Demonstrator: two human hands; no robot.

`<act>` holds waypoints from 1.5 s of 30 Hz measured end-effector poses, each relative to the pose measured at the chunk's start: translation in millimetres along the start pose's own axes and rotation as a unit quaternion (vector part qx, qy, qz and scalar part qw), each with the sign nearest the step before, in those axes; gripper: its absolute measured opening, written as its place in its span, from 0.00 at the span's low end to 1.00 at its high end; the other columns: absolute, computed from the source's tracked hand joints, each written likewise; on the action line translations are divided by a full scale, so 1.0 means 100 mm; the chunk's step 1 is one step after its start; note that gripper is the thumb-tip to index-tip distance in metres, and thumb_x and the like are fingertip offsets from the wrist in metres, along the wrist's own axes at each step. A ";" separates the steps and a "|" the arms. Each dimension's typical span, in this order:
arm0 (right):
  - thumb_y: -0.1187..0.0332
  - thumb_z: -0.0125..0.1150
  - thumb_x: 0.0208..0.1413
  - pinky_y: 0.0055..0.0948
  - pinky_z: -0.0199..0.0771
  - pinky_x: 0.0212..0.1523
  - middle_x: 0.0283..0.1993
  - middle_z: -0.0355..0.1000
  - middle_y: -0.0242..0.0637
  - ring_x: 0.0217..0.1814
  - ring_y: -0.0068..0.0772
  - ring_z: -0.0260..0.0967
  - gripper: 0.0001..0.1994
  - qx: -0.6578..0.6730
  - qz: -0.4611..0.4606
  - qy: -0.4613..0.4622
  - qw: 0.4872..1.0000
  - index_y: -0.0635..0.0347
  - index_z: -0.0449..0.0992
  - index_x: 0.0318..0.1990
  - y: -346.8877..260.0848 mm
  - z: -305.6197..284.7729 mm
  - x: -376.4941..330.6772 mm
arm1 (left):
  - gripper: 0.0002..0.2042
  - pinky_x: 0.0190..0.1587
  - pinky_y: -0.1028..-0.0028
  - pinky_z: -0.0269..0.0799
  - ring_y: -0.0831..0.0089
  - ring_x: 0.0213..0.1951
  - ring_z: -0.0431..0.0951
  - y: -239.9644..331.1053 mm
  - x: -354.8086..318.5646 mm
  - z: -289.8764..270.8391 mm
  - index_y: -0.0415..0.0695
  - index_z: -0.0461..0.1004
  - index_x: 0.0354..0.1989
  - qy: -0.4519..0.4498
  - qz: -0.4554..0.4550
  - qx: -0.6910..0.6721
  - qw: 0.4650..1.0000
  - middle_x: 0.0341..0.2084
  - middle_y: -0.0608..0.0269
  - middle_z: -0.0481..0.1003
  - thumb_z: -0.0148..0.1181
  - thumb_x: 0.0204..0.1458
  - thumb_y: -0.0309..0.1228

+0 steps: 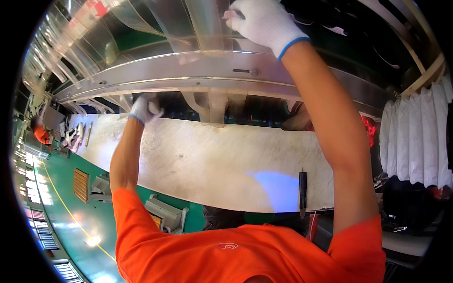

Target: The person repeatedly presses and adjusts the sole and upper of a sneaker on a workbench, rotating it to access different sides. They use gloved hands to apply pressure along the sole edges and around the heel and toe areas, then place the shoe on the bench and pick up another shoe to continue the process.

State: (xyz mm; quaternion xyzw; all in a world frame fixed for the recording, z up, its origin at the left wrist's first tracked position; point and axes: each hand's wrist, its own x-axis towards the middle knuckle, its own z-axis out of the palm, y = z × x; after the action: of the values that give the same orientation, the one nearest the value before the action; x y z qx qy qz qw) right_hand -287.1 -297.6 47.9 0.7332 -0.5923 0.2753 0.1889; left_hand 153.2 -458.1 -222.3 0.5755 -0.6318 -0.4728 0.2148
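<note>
Right hand (264, 21) in white knit glove with blue cuff, grip clenched on the clear flexible plastic sheet (203, 23) hanging above the curved silver metal rail (188, 70). Left hand (144, 109), gloved alike, grip closed below that rail, on what cannot be told. Black-handled knife (302, 186) lying on the pale worn desk (188, 160), well apart from both hands.

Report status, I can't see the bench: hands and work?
Right hand up, fingers pinching clear plastic strip. Left hand gripping under metal rail. Black tool idle on white table.
</note>
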 end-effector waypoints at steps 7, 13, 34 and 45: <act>0.42 0.64 0.68 0.52 0.81 0.61 0.55 0.85 0.50 0.59 0.59 0.81 0.27 0.089 -0.004 -0.017 0.996 0.58 0.88 0.56 -0.09 0.09 0.18 | 0.34 0.62 0.49 0.84 0.46 0.58 0.85 -0.07 -3.17 0.63 0.33 0.67 0.73 -0.117 -0.126 -0.556 0.813 0.61 0.42 0.80 0.67 0.56 0.23; 0.56 0.69 0.69 0.48 0.82 0.60 0.56 0.86 0.49 0.59 0.57 0.82 0.18 0.179 -0.057 0.160 0.969 0.58 0.88 0.56 -0.77 -0.33 -0.97 | 0.33 0.67 0.45 0.80 0.44 0.61 0.83 -0.08 -4.55 2.30 0.36 0.68 0.75 -0.207 -0.196 -0.583 0.761 0.61 0.44 0.80 0.70 0.61 0.29; 0.69 0.85 0.43 0.47 0.79 0.72 0.76 0.73 0.51 0.79 0.59 0.70 0.36 0.184 0.217 -0.026 0.958 0.58 0.82 0.66 -2.00 -0.24 -5.27 | 0.40 0.71 0.46 0.73 0.29 0.69 0.75 -0.51 -5.06 2.17 0.38 0.76 0.68 0.057 0.373 0.161 0.912 0.71 0.26 0.69 0.84 0.45 0.36; 0.81 0.73 0.42 0.49 0.82 0.65 0.56 0.84 0.42 0.67 0.55 0.80 0.21 0.210 0.096 0.080 0.970 0.60 0.85 0.48 -1.83 -0.82 -4.81 | 0.23 0.60 0.59 0.85 0.54 0.54 0.90 0.99 -4.28 1.96 0.40 0.86 0.55 0.082 0.513 0.111 0.847 0.48 0.51 0.88 0.80 0.46 0.21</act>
State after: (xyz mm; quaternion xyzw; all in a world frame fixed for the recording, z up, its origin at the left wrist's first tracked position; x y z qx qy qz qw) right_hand -194.2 161.5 -181.3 0.6718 -0.5719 0.4681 0.0503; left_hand 46.8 -2.1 -112.1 0.2263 -0.8654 -0.1729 0.4123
